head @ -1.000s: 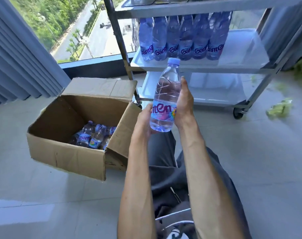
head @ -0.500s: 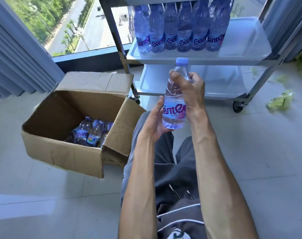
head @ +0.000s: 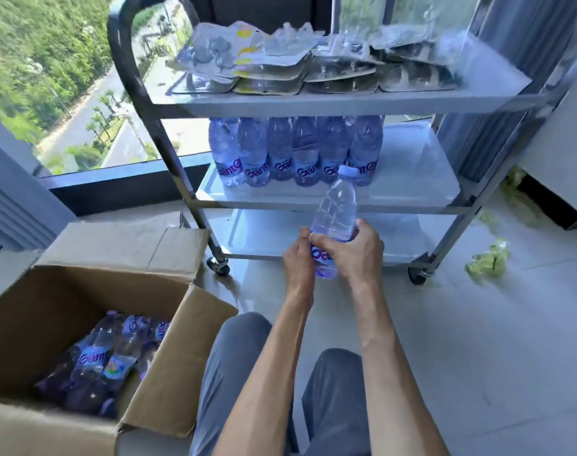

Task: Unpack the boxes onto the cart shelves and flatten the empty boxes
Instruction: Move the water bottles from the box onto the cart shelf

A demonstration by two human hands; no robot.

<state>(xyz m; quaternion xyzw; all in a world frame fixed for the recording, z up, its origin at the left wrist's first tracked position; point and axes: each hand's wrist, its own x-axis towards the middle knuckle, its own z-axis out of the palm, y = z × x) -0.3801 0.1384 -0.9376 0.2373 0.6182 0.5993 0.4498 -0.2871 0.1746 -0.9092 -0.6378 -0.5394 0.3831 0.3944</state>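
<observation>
Bright daylight pours in through the window [head: 83,93] at the upper left of the frame, washing the floor [head: 478,340] pale. The cart [head: 346,103] shelves glare white at centre and right. The box [head: 83,324] interior lies in shade at lower left. Motion blur softens the packets [head: 313,67] at the top and the green scrap [head: 488,261] at right. Wide-angle bending curves the cart handle and the frame edges.

Both hands cover the lower half of the held bottle [head: 337,213], so its label shows only in part. The cardboard box [head: 83,291] is cut off by the left and bottom edges. The packets on the cart's top shelf [head: 346,102] are blurred; what they hold cannot be told. The shelved bottles' [head: 297,153] caps hide behind that shelf
</observation>
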